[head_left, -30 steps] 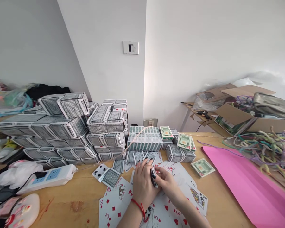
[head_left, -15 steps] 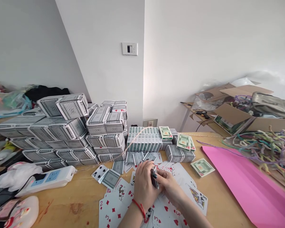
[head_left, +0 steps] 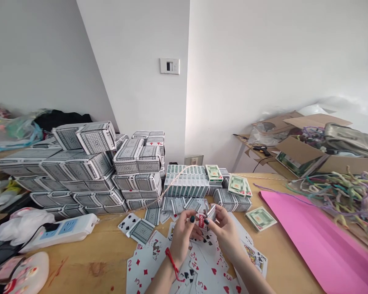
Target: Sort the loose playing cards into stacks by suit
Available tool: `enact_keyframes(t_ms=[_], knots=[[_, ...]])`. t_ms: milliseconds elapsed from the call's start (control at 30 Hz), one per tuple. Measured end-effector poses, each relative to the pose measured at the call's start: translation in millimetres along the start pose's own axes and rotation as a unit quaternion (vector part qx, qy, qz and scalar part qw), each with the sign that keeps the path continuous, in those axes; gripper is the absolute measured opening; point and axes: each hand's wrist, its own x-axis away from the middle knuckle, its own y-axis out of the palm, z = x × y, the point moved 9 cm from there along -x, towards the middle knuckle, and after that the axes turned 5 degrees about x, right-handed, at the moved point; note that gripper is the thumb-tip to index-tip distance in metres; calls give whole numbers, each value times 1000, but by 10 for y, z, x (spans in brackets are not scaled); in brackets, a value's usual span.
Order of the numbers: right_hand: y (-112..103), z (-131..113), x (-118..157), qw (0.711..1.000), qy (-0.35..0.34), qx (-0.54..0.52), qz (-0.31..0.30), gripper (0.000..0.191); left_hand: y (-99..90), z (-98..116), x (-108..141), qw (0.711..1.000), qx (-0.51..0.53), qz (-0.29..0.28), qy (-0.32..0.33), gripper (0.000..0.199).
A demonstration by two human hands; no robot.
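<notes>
My left hand point(head_left: 181, 234), with a red cord at its wrist, is closed, thumb and fingers pinching a playing card point(head_left: 201, 221) with a red printed patch. My right hand point(head_left: 226, 232) is closed on folded playing cards point(head_left: 212, 212), whose pale edges point upward. The two held pieces meet or overlap between my fingertips; exactly how is hidden. Under both hands lie loose playing cards point(head_left: 147, 269), many face up. A few face-down cards point(head_left: 142, 231) rest on the left beside a spade card point(head_left: 127, 223).
Stacked blocks of folded cards point(head_left: 79, 163) rise at the left. A row of card packs point(head_left: 185, 183) stands ahead, with green card boxes point(head_left: 260, 218) to its right. A power strip point(head_left: 66, 230) lies left, pink paper point(head_left: 313, 237) right, and pipe cleaners point(head_left: 349, 196) beyond.
My hands have moved apart from their closer clasp, and the left has turned. The red-patched card and folded edges now show between them. The view has shifted slightly.
</notes>
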Motion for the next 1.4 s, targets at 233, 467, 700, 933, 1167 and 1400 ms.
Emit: enact_keyframes(t_ms=[233, 467, 700, 933, 1167, 1400], knots=[[119, 29, 48, 996, -68, 36, -50, 60, 86, -251, -31, 976, 147, -77, -142, 37], [141, 22, 57, 992, -60, 67, -85, 68, 134, -183, 33, 961, 114, -162, -192, 34], [109, 147, 40, 990, -53, 110, -63, 76, 141, -88, 61, 959, 69, -205, -185, 41], [153, 257, 39, 996, -2, 56, -75, 71, -85, -218, -69, 979, 20, -124, -161, 52], [162, 224, 33, 996, 24, 16, -86, 65, -62, -229, -82, 980, 37, -126, -150, 53], [185, 181, 32, 994, 17, 14, -111, 58, -65, -181, -95, 985, 24, -113, -131, 50]])
